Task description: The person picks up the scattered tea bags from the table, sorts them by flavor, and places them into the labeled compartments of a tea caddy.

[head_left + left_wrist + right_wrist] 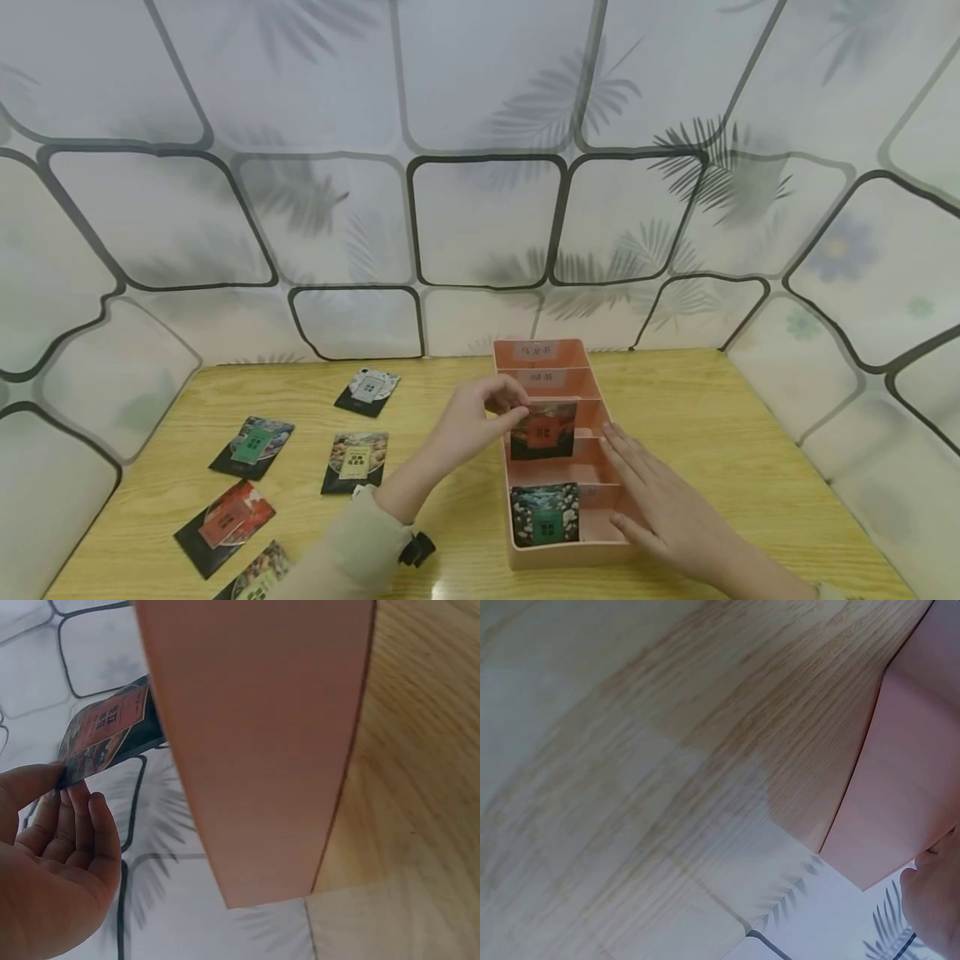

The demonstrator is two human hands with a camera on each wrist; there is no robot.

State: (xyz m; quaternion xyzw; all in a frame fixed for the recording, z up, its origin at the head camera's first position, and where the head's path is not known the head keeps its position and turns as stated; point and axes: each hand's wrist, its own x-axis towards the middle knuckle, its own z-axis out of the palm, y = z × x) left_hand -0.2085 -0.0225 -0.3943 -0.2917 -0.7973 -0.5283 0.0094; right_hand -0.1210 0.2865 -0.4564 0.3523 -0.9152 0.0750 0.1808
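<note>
A pink divided box [566, 557] stands on the wooden table, its long side running away from me. My left hand [480, 412] pinches the top edge of a black tea sachet with a red label [543, 432] over the middle compartments. In the left wrist view, the sachet's [105, 731] lower end disappears behind the box's side wall [259, 750]. Along the box's right wall lies my right hand [667, 508], fingers straight and fingertips at the rim. A sachet with a green label [546, 517] leans in the front compartment.
Several sachets lie flat at the left: grey-label [369, 390], yellow-label [356, 462], green-label [252, 447] and red-label [225, 527], plus one cut off at the bottom edge [258, 575]. Paper labels [536, 350] with handwriting mark the rear compartments. A patterned curtain [487, 221] surrounds the table.
</note>
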